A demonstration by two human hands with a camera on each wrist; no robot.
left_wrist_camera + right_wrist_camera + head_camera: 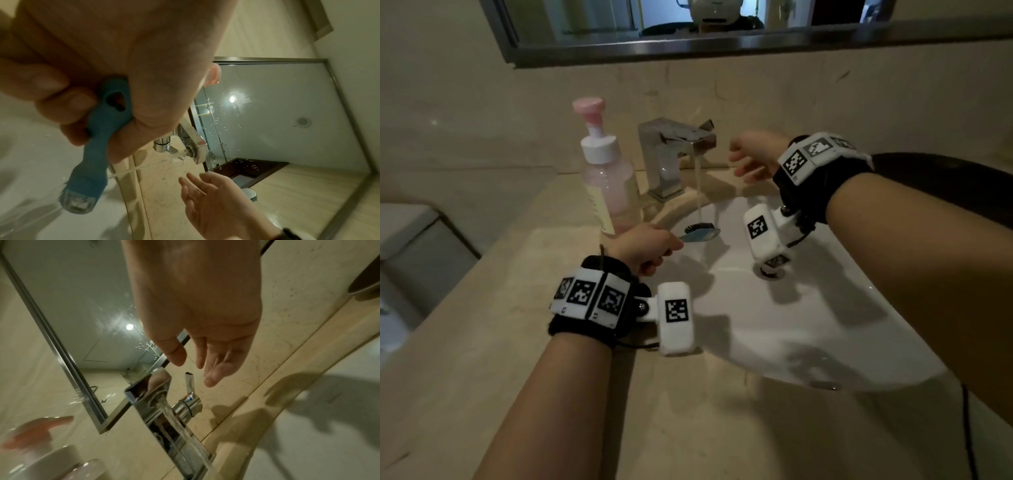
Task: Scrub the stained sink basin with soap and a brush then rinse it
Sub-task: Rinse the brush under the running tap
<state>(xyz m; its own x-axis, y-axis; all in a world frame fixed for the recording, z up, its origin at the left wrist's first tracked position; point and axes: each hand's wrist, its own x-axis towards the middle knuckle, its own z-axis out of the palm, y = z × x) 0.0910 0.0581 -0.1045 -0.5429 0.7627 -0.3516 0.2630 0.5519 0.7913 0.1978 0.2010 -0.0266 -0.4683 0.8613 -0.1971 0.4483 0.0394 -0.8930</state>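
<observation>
My left hand (650,248) grips the blue handle of a brush (700,233) (96,149), holding its black bristles up under the running stream of water (698,192) over the white sink basin (774,325). The chrome faucet (671,154) (152,394) runs, its lever (705,125) (190,382) raised. My right hand (751,157) (197,356) hovers open just right of the lever with relaxed fingers, not touching it. In the left wrist view that right hand (207,199) shows palm open beside the spout.
A clear pump bottle of pink soap (607,171) stands on the beige stone counter (517,342) left of the faucet. The drain (772,272) lies mid-basin. A steel-framed mirror (688,44) hangs above. A dark round object (945,178) sits at the right.
</observation>
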